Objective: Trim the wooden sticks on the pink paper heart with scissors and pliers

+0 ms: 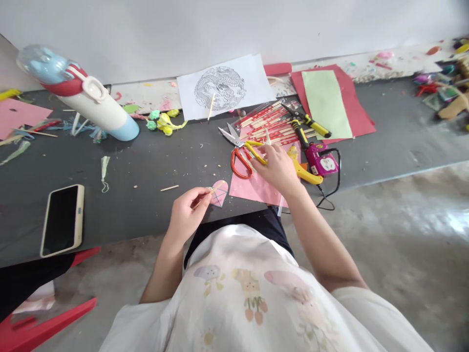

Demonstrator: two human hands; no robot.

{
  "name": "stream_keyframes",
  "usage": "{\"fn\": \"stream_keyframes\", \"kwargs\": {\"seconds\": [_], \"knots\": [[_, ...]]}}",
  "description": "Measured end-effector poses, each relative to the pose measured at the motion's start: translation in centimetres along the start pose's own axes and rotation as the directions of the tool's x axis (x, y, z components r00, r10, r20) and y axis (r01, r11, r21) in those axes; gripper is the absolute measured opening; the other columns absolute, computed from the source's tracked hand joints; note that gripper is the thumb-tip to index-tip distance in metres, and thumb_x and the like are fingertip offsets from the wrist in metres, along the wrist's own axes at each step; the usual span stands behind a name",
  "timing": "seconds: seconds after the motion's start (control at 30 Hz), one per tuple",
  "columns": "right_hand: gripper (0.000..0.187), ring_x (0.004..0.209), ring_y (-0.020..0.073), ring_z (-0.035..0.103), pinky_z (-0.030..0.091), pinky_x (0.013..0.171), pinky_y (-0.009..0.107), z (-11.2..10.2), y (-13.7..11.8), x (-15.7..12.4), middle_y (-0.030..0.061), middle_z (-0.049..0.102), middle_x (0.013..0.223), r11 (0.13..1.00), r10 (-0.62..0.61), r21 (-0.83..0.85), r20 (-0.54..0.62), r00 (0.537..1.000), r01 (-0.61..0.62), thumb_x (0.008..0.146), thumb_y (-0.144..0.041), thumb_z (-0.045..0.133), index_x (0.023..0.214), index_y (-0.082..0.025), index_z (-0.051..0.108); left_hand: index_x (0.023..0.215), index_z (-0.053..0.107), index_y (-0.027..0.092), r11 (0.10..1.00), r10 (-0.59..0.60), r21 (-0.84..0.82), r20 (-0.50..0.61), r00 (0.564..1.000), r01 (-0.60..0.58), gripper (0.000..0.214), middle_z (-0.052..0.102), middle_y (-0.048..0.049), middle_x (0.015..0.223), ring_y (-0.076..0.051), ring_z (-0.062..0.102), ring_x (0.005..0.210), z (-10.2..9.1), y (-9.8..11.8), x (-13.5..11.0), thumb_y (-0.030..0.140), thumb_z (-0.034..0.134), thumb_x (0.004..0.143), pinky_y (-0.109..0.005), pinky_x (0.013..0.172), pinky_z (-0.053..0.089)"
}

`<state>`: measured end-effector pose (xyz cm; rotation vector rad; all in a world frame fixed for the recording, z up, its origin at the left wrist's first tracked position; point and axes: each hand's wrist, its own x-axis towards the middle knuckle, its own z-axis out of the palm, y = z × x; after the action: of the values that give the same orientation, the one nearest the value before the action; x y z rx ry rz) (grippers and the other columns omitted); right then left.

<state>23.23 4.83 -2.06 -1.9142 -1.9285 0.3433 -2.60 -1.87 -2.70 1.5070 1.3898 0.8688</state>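
Observation:
My left hand is closed on a thin wooden stick that carries a small pink paper shape, held just above the dark table near its front edge. My right hand reaches over a pink paper sheet, its fingers touching the yellow handle of a pair of scissors. A pair of orange-handled scissors lies just left of that hand. Behind the hand lies a pack of red and wooden sticks.
A purple glue gun with a black cord, yellow-handled pliers, a dragon print, red and green paper, a tipped water bottle and a phone lie on the table. Craft scraps sit at both ends.

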Motion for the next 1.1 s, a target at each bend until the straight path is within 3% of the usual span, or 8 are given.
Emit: {"fn": "stream_keyframes", "kwargs": {"seconds": [0.17, 0.43, 0.73, 1.1], "knots": [[0.048, 0.106, 0.0363, 0.056, 0.046, 0.087, 0.047, 1.0, -1.3, 1.5, 0.0188, 0.061, 0.109, 0.971, 0.034, -0.238, 0.113, 0.993, -0.006, 0.084, -0.048, 0.058, 0.115, -0.012, 0.056, 0.096, 0.067, 0.019, 1.000, -0.023, -0.011, 0.004, 1.000, 0.023, 0.023, 0.071, -0.0045, 0.089, -0.014, 0.067, 0.075, 0.0, 0.3, -0.3, 0.039, 0.058, 0.087, -0.024, 0.069, 0.054], [0.055, 0.099, 0.0380, 0.060, 0.049, 0.077, 0.046, 1.0, -2.5, 3.1, 0.0209, 0.062, 0.101, 0.952, 0.102, -0.307, 0.270, 0.957, -0.015, 0.071, -0.036, 0.068, 0.115, -0.008, 0.050, 0.093, 0.068, 0.019, 1.000, -0.027, -0.012, -0.001, 1.000, 0.027, 0.023, 0.072, -0.0059, 0.091, -0.016, 0.068, 0.079, -0.3, -0.1, -0.4, 0.038, 0.058, 0.086, -0.027, 0.076, 0.056], [0.069, 0.097, 0.0396, 0.060, 0.047, 0.078, 0.045, 1.3, -3.8, 4.0, 0.0276, 0.061, 0.104, 0.924, 0.118, -0.382, 0.278, 0.953, -0.003, 0.067, -0.032, 0.066, 0.122, 0.001, 0.042, 0.092, 0.068, 0.018, 0.999, -0.022, -0.040, 0.009, 1.000, 0.023, 0.023, 0.073, -0.0069, 0.088, -0.017, 0.069, 0.077, -0.4, -0.3, -0.5, 0.038, 0.057, 0.087, -0.029, 0.074, 0.058], [0.072, 0.098, 0.0397, 0.059, 0.044, 0.081, 0.046, 1.1, -4.3, 4.7, 0.0254, 0.062, 0.106, 0.929, 0.093, -0.369, 0.297, 0.950, 0.024, 0.067, -0.025, 0.064, 0.129, -0.004, 0.035, 0.093, 0.068, 0.019, 0.999, -0.025, -0.032, 0.016, 1.000, 0.025, 0.025, 0.073, -0.0057, 0.086, -0.016, 0.068, 0.076, -1.2, -1.2, -0.3, 0.041, 0.057, 0.087, -0.027, 0.072, 0.056]]}}
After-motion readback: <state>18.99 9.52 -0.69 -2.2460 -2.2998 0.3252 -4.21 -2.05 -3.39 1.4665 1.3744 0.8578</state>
